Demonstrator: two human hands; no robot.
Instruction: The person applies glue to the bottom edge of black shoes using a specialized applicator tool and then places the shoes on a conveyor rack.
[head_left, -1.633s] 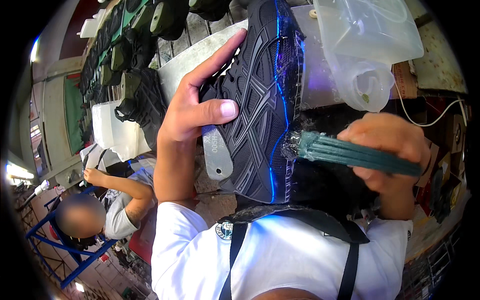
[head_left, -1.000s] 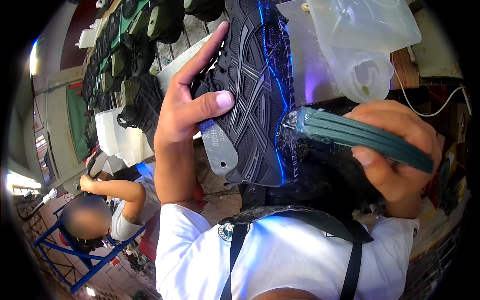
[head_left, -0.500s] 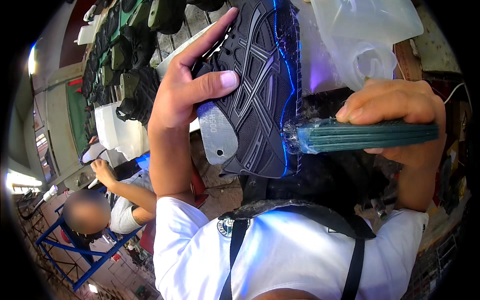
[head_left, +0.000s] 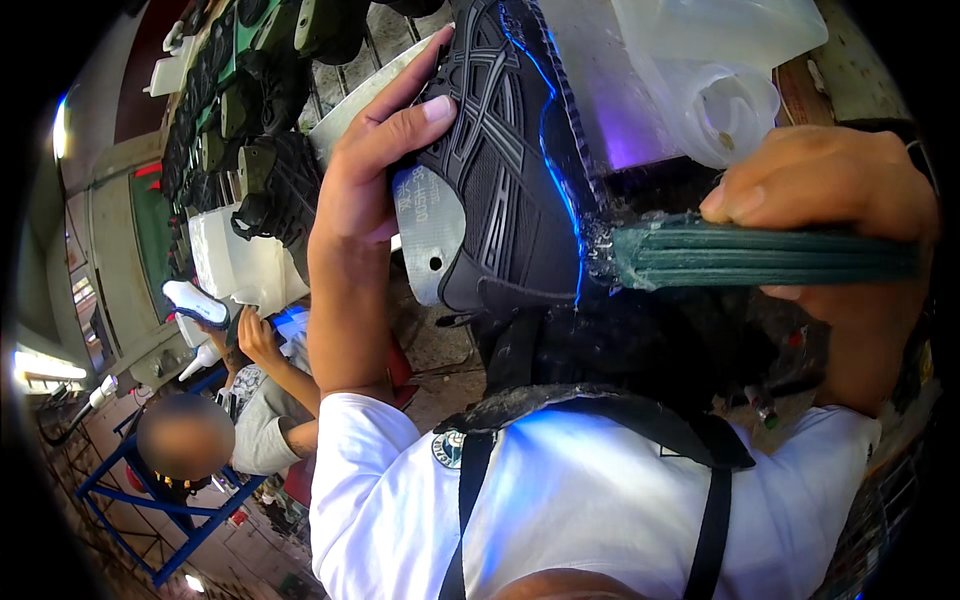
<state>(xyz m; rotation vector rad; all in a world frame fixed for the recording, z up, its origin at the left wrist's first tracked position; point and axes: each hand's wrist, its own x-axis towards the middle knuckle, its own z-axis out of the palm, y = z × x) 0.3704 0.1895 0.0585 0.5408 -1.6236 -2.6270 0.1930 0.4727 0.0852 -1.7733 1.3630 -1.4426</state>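
Observation:
A black shoe upper (head_left: 500, 190) with raised grey strips is stretched over a last, turned on its side, its heel end nearest me. My left hand (head_left: 375, 170) grips it from the left, thumb across the lacing side and fingers behind. A grey metal plate (head_left: 430, 235) with a hole shows at the ankle opening. A glowing blue line runs along the side, near the stitched bottom edge. My right hand (head_left: 820, 200) is closed around the thick green ribbed handle of a brush (head_left: 760, 252). Its short dark bristles touch the shoe's bottom edge near the heel.
Beyond the brush stands a translucent plastic container (head_left: 725, 110) on a grey work surface (head_left: 620, 130). Several black shoes on lasts (head_left: 280, 180) hang or stand at the left, beside a white box (head_left: 235, 255). A co-worker (head_left: 275, 400) sits lower left, holding a white-soled shoe (head_left: 195, 300).
The shoe has tilted and shifted slightly left and away from me. My right hand and the brush have moved right, the bristles staying at the edge. The co-worker's white-soled shoe has come into clearer view.

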